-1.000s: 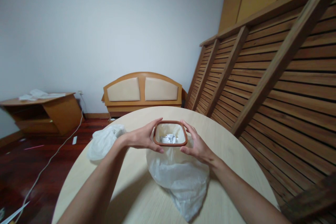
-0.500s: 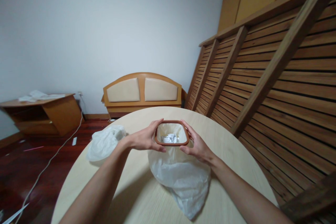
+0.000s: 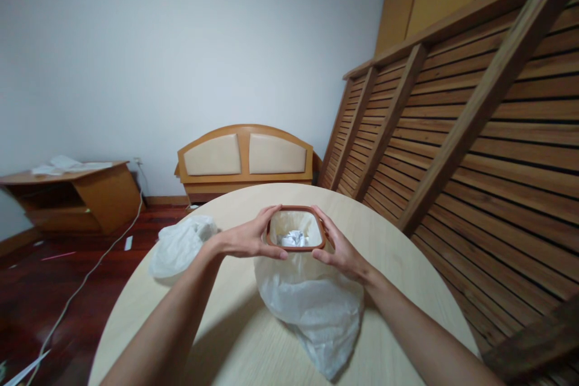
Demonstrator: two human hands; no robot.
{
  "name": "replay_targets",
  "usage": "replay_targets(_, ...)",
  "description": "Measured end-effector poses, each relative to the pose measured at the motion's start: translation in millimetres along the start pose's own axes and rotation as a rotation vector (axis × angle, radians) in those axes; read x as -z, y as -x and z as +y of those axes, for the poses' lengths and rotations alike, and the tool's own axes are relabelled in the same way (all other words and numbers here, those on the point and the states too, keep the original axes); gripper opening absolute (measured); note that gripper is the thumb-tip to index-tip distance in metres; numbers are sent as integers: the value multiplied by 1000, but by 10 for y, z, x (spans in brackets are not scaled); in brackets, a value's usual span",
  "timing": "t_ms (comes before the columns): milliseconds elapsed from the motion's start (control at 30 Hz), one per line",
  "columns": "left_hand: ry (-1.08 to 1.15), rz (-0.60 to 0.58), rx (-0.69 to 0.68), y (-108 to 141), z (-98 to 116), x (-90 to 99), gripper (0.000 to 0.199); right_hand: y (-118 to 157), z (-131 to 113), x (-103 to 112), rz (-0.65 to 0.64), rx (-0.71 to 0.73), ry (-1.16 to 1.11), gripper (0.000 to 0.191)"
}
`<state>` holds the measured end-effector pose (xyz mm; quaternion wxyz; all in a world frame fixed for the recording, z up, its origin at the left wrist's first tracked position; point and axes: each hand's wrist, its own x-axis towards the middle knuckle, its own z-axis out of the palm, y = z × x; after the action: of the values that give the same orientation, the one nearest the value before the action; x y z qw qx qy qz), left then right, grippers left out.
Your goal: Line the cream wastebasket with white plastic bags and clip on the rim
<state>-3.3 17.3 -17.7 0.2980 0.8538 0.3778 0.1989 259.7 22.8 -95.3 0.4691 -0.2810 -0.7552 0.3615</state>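
Observation:
A small bin with a brown rim stands on the round pale table, lined with a translucent white bag that spreads out over its near side. Crumpled white paper lies inside it. My left hand grips the left side of the rim, thumb along the near edge. On the right side, my right hand holds the rim in the same way. Another crumpled white plastic bag rests on the table beyond my left forearm.
A wooden headboard stands behind the table. Large slatted wooden panels lean at the right. A low cabinet with papers on top is at the left, near a white cable on the dark red floor.
My thumbs have shifted very slightly on the near edge of the rim. The bin and both bags look nearly the same as before.

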Motion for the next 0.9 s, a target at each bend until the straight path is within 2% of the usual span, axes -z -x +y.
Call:
replay_targets(300,-6,12,42,7,22,16,113,-7,17,-20,26,0,-7,102)
replay_targets(767,-8,55,-16,-6,21,18,105,-14,-48,-7,15,-16,-40,107)
replay_targets(900,-17,100,-52,-9,45,27,99,-20,-61,1,36,35,-20,101)
